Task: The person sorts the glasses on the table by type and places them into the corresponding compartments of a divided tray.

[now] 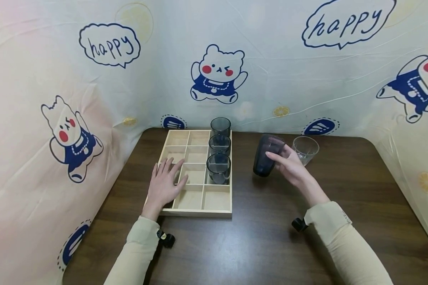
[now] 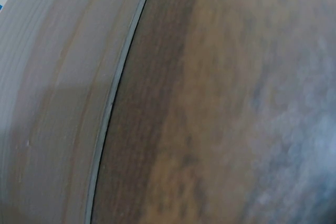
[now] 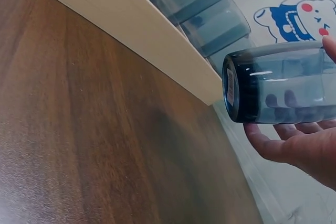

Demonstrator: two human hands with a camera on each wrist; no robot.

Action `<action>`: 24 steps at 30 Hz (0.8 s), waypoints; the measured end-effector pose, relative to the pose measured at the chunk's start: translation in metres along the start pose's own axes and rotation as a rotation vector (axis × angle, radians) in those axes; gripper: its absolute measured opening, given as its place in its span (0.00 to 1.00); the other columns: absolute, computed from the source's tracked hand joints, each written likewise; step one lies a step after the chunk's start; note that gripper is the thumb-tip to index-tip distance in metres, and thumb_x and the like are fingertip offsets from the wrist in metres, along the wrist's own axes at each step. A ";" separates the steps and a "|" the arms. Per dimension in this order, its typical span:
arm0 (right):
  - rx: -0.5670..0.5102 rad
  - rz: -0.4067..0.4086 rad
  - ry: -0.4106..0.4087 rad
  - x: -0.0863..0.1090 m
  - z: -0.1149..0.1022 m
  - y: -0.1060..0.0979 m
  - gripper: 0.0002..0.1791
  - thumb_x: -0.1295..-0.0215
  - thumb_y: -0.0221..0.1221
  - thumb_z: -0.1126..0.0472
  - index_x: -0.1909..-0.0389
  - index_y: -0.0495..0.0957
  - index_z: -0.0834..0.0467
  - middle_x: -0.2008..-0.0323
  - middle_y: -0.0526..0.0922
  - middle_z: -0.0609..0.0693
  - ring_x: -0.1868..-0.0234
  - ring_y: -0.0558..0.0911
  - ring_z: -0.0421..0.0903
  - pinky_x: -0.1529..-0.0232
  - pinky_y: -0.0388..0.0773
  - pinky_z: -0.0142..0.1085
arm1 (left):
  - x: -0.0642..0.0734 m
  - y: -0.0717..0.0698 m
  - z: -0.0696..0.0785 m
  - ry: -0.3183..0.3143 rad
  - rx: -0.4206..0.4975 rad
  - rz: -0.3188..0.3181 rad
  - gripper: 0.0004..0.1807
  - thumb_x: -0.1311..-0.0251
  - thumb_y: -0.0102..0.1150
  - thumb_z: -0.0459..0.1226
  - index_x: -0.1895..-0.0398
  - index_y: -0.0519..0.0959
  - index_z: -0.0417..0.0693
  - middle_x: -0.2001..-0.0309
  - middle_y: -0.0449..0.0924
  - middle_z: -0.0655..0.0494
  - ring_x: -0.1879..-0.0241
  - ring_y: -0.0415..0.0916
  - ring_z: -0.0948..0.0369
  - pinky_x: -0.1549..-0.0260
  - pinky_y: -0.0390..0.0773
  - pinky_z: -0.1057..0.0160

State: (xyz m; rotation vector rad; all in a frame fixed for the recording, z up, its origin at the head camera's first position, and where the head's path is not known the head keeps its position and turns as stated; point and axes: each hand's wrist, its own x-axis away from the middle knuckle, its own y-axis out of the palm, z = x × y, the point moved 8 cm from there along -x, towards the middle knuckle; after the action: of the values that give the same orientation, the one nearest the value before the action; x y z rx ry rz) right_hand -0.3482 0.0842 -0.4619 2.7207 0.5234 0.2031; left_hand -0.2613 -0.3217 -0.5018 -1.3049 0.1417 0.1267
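Item: one dark tinted glass (image 1: 264, 158), grasped between the thumb and fingers of your right hand (image 1: 291, 167); held tilted above the brown table (image 1: 256, 245), to the right of the wooden tray (image 1: 199, 213) and apart from it; pale label on its base.

Item: your left hand (image 1: 164, 186), grasping nothing, fingers extended over the tray's left side; contact cannot be told.

Item: tray, divided into compartments, three columns by four rows.

Item: three tinted glasses (image 1: 218, 169), upright, in the right column's three far compartments.

Item: one clear glass (image 1: 309, 147), beyond your right hand, partly hidden by it.

Item: printed cloth (image 1: 278, 91), behind the table.
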 end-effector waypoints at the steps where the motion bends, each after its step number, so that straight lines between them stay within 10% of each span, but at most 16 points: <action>1: 0.007 -0.001 0.003 0.001 0.001 0.001 0.27 0.22 0.59 0.72 0.28 0.73 0.49 0.44 0.88 0.39 0.45 0.88 0.36 0.45 0.87 0.32 | 0.000 0.000 0.000 0.001 0.000 0.000 0.38 0.24 0.54 0.62 0.15 0.67 0.63 0.16 0.62 0.38 0.12 0.51 0.38 0.13 0.44 0.31; 24: 0.159 -0.076 0.015 0.034 0.017 0.025 0.33 0.22 0.61 0.70 0.19 0.67 0.53 0.41 0.86 0.37 0.40 0.86 0.35 0.41 0.85 0.30 | 0.001 0.000 0.001 0.001 -0.001 0.004 0.38 0.24 0.54 0.61 0.15 0.67 0.63 0.16 0.62 0.38 0.12 0.51 0.37 0.13 0.44 0.31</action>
State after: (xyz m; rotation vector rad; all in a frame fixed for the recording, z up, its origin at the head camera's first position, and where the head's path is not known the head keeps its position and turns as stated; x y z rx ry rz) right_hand -0.3049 0.0704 -0.4663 2.8484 0.6721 0.1688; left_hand -0.2607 -0.3211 -0.5020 -1.3059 0.1452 0.1293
